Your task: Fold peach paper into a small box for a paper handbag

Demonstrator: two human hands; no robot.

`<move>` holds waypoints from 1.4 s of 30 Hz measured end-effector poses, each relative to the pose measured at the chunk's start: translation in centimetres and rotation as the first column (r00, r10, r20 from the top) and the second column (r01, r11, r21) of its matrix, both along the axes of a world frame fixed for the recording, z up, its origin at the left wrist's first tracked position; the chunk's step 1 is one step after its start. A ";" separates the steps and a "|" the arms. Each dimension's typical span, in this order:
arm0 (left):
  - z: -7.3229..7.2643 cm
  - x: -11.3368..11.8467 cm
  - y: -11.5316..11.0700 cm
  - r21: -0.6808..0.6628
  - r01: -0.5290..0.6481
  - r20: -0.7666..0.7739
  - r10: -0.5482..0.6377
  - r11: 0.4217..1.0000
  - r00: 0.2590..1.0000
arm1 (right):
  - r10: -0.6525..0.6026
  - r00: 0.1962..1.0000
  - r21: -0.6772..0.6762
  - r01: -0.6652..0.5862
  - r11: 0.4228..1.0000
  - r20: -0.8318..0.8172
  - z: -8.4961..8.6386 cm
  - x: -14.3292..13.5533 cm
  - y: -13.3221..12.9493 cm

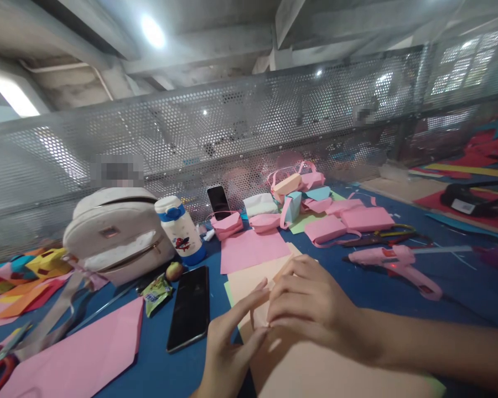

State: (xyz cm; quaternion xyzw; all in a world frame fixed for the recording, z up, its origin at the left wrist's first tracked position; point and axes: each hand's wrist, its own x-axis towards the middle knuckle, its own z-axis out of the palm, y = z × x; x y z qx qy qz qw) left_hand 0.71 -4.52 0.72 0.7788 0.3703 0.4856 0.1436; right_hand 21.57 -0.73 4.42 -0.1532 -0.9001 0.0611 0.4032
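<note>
My left hand and my right hand meet over a stack of peach paper sheets. Between them is a small folded piece of peach paper, largely covered by my fingers. My left thumb and forefinger grip its near left side. The right fingers are bent together and press on it from above and the right. A pink paper sheet lies just beyond the stack. Left of my left hand rests a black phone.
A pink glue gun lies at right, near pliers. Small paper bags cluster at the back. A white backpack, a bottle, a snack packet, pink paper and scissors are at left.
</note>
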 end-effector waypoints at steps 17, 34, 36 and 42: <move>0.4 0.6 -0.4 -0.040 0.007 0.025 -0.006 0.999 1.000 | 0.014 1.000 0.048 -0.013 0.999 -0.010 -0.6 -0.3 -0.1; 0.0 0.4 -0.3 -0.091 0.002 0.033 0.001 0.996 0.999 | 0.057 0.997 -0.042 -0.059 0.997 -0.055 -0.5 -0.4 -0.4; 0.0 0.4 -0.3 -0.096 0.009 0.028 -0.007 0.995 1.000 | 0.049 0.998 -0.048 -0.051 0.998 -0.042 -0.5 -0.5 -0.5; -0.4 0.2 -0.2 -0.059 0.035 0.031 -0.034 0.998 0.999 | 0.044 0.999 -0.010 -0.044 0.999 -0.014 -0.4 -0.5 -0.9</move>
